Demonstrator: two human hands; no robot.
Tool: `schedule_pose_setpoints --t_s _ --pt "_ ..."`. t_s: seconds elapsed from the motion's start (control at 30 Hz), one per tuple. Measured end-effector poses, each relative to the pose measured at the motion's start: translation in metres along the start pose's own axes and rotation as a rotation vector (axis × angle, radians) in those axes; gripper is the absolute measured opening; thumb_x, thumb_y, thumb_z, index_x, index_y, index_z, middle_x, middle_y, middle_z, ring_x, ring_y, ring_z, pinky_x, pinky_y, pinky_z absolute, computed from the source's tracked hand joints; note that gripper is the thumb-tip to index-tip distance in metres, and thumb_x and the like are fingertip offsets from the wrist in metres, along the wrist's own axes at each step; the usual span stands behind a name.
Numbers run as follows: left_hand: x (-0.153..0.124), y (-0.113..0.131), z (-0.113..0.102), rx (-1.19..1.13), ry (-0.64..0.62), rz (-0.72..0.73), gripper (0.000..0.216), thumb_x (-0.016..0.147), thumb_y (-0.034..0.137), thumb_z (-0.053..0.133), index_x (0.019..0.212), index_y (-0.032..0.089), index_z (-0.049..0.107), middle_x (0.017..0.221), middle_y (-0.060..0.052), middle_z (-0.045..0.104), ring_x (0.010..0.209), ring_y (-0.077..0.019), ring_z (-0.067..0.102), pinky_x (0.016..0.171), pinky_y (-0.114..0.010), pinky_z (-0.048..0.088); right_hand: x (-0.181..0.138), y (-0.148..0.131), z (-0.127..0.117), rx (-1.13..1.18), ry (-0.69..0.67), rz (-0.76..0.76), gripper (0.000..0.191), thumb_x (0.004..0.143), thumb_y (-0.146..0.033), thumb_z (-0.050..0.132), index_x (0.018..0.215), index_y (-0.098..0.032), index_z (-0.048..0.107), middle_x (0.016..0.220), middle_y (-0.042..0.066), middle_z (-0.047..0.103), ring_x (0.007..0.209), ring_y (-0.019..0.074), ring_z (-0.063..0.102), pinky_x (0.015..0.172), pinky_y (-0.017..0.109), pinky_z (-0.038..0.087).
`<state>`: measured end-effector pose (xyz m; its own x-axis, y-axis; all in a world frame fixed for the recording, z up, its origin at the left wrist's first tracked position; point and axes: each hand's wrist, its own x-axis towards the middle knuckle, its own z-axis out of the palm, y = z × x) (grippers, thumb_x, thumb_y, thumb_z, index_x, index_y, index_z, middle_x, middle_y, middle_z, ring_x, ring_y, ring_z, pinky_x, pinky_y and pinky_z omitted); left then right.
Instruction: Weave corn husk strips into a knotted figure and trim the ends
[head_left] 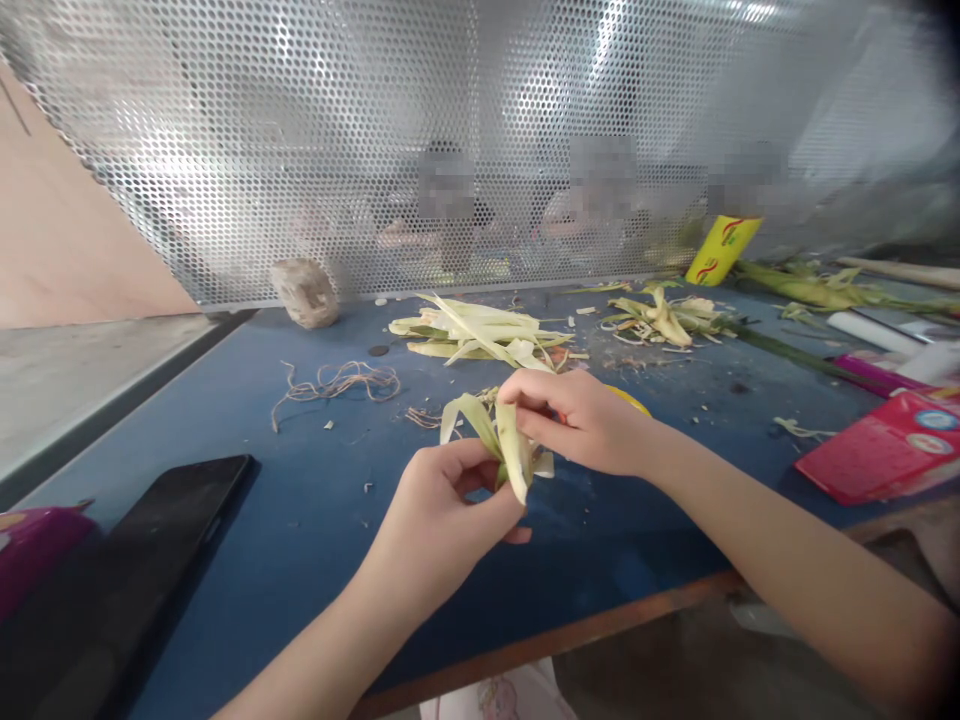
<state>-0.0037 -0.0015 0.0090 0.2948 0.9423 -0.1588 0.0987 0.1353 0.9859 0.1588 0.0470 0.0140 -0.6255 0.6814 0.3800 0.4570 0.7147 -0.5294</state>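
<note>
Above the middle of the table, my left hand [457,510] pinches the lower end of a folded, pale green corn husk [511,455] between thumb and fingers. My right hand [574,415] is closed on the upper part of the same husk. One strip of it curls over to the left. Behind my hands lies a loose pile of pale corn husks [472,330]. A tangle of thin brown string [337,385] rests left of it. Part of a yellow round thing [628,400] shows behind my right wrist, mostly hidden.
A black phone [176,510] lies at the left, a stone-like block [306,292] at the back left. More husk scraps [667,318], a yellow packet [724,250] and a red carton [885,450] are on the right. A perforated metal screen [337,130] closes off the back.
</note>
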Motion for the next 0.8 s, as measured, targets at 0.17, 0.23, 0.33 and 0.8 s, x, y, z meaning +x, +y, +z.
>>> schedule_pose_setpoints --t_s 0.17,0.23,0.33,0.8 --pt "0.001 -0.001 -0.001 0.037 0.025 0.002 0.019 0.067 0.032 0.061 0.068 0.013 0.063 0.055 0.001 0.052 0.05 -0.0111 0.052 0.046 -0.026 0.054 0.002 -0.001 0.008 0.131 -0.056 0.195 0.01 0.082 -0.024 0.046 0.082 -0.017 0.053 0.051 -0.006 0.045 0.044 0.0056 0.036 0.043 0.018 0.027" --pt "0.001 -0.001 -0.001 0.135 0.092 -0.003 0.021 0.067 0.034 0.062 0.065 0.013 0.062 0.051 0.003 0.05 0.041 -0.0095 0.05 0.038 -0.023 0.049 0.004 0.0 0.011 0.226 -0.042 0.301 0.015 0.082 -0.025 0.044 0.076 -0.017 0.054 0.05 -0.006 0.044 0.042 0.0057 0.036 0.041 0.018 0.027" --pt "0.001 0.0 -0.001 0.242 0.167 -0.011 0.022 0.069 0.034 0.058 0.059 0.014 0.059 0.046 0.004 0.048 0.03 -0.007 0.044 0.03 -0.019 0.039 0.004 0.003 0.005 0.321 -0.107 0.438 0.029 0.085 -0.031 0.038 0.065 -0.016 0.053 0.045 -0.005 0.04 0.039 0.0061 0.036 0.04 0.019 0.031" --pt "0.002 -0.005 -0.001 0.409 0.032 -0.007 0.025 0.072 0.035 0.053 0.056 0.016 0.056 0.042 0.005 0.042 0.032 -0.0054 0.034 0.032 -0.018 0.022 0.001 -0.01 -0.024 0.499 -0.215 0.319 0.016 0.079 -0.03 0.055 0.068 -0.018 0.058 0.056 -0.002 0.058 0.05 0.0082 0.054 0.048 0.019 0.042"
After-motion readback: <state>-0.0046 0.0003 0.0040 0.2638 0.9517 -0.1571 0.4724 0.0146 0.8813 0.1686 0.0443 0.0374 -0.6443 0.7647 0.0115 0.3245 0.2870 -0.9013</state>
